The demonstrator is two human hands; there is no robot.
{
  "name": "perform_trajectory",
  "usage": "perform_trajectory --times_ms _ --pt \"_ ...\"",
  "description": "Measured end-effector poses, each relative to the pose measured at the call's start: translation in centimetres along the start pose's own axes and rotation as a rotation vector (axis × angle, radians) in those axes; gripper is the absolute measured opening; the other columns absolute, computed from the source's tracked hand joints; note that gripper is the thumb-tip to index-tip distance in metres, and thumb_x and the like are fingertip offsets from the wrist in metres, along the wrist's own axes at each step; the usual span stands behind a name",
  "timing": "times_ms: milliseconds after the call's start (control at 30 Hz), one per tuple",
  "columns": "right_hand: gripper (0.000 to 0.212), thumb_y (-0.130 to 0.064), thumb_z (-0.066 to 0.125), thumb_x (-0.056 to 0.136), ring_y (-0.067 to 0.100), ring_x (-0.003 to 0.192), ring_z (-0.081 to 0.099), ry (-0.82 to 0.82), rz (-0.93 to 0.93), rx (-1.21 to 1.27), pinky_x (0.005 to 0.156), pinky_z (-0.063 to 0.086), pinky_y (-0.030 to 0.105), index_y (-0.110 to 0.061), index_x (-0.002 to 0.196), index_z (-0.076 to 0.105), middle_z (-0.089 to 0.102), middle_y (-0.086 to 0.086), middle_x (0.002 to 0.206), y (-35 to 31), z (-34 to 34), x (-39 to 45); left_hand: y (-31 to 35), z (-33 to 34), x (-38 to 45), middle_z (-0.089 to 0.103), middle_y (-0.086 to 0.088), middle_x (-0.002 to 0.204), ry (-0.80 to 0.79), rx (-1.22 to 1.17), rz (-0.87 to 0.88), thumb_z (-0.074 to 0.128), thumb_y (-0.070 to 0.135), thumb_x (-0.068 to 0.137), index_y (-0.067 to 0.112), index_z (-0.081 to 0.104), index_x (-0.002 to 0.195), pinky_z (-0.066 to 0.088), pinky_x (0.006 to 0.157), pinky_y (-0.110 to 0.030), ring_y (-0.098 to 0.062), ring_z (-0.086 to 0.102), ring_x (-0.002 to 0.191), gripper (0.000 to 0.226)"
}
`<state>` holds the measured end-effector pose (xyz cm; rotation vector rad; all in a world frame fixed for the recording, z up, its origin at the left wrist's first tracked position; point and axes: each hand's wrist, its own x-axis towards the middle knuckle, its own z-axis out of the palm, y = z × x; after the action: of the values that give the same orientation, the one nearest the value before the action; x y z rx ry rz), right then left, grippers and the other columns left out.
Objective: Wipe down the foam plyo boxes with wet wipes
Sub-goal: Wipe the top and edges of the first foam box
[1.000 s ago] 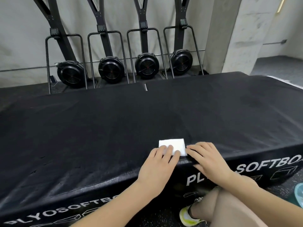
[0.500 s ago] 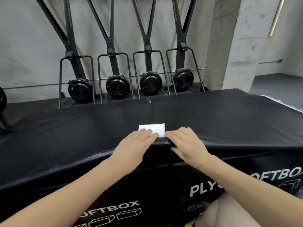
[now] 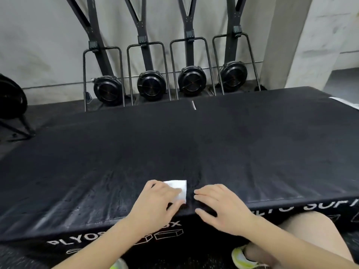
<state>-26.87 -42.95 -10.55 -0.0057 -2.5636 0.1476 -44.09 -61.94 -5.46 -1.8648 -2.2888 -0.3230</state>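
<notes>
My left hand (image 3: 155, 202) lies flat, fingers straight, pressing a folded white wet wipe (image 3: 179, 189) onto the top of the black foam plyo box (image 3: 174, 152), close to its near edge; the wipe shows just beyond and to the right of my fingertips. My right hand (image 3: 219, 206) rests just beside it, fingers extended and slightly spread on the same black cover, thumb hanging over the front lip, holding nothing. On the front face below my left forearm I read white lettering "PLYOS", then a gap hidden by my arm, then "OX", above outline drawings of boxes; further right, white letters on the front face are blurred, and I cannot read them. Four black air-resistance ski machines (image 3: 192, 78) stand in a row against the grey concrete wall (image 3: 38, 45) behind the box. A yellow-green sneaker (image 3: 242, 258) shows at the bottom edge. Compared with half a second ago, the wipe and both hands sit nearer to me on the box top, the hands are a little further apart, and more of the top surface is visible.
</notes>
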Motion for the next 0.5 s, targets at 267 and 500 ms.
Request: perform_trajectory --times_ms 267,500 --pt "0.057 -0.065 0.037 0.096 0.022 0.14 0.042 -0.318 0.423 -0.128 0.114 0.035 0.042 -0.032 0.135 0.061 0.052 -0.006 0.148 10.9 -3.4 4.8 0.4 2.7 3.8 0.05 0.002 0.079 -0.109 -0.166 -0.144 0.054 -0.008 0.081 0.014 0.051 0.076 0.052 0.068 -0.038 -0.022 0.048 0.083 0.023" --pt "0.064 -0.069 0.042 0.094 0.024 0.151 0.02 -0.613 0.633 0.08 0.121 0.018 0.036 -0.042 0.151 0.035 0.025 -0.012 0.162 13.8 -3.2 6.3 1.2 4.7 8.4 0.058 0.001 0.084 0.081 -0.229 -0.112 0.059 -0.005 0.086 0.014 0.062 0.08 0.056 0.067 -0.045 -0.022 0.052 0.084 0.02"
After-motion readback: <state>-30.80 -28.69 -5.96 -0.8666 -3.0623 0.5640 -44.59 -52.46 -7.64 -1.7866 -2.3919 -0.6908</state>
